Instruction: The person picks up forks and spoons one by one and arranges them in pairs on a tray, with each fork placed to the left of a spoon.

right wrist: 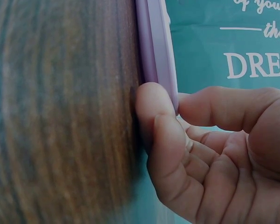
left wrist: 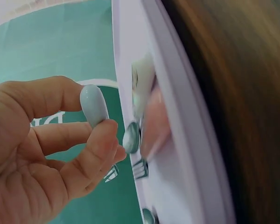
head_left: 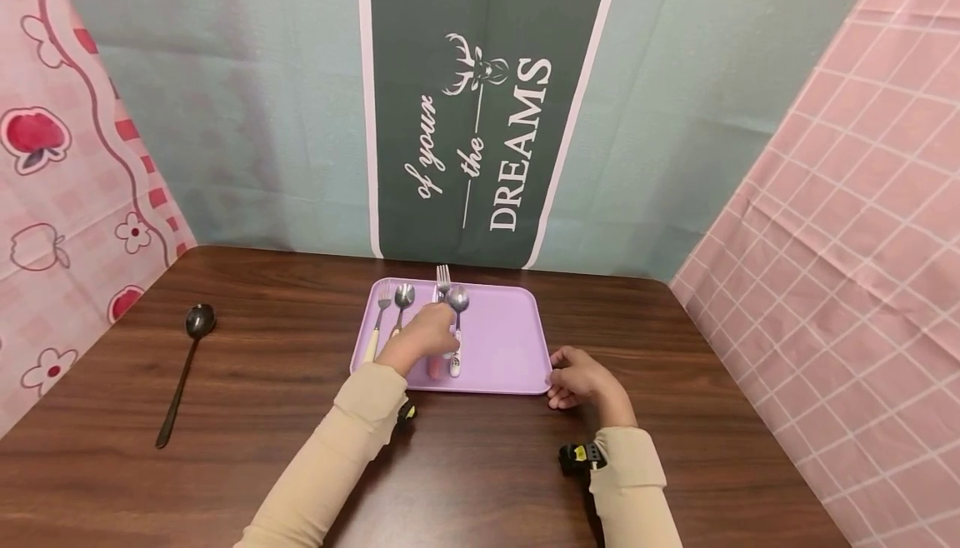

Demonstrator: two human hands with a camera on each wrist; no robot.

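Observation:
My left hand (head_left: 429,333) is over the left half of a lilac tray (head_left: 517,306), pinching the pale handle of a fork (left wrist: 93,105) between thumb and fingers. The fork's tines reach past the tray's far rim in the head view. Beneath that hand lies a pink-handled utensil (head_left: 435,366), its kind partly hidden. Beside it on the tray are a spoon (head_left: 459,302) with a printed white handle, another spoon (head_left: 404,296) and a cream-handled fork (head_left: 383,298). At the tray's near right corner, my right hand (head_left: 583,379) grips the rim between thumb and fingers.
A long dark spoon (head_left: 198,323) lies on the wooden table (head_left: 285,348), left of the tray. Printed cloth walls (head_left: 247,115) stand behind and at both sides of the table.

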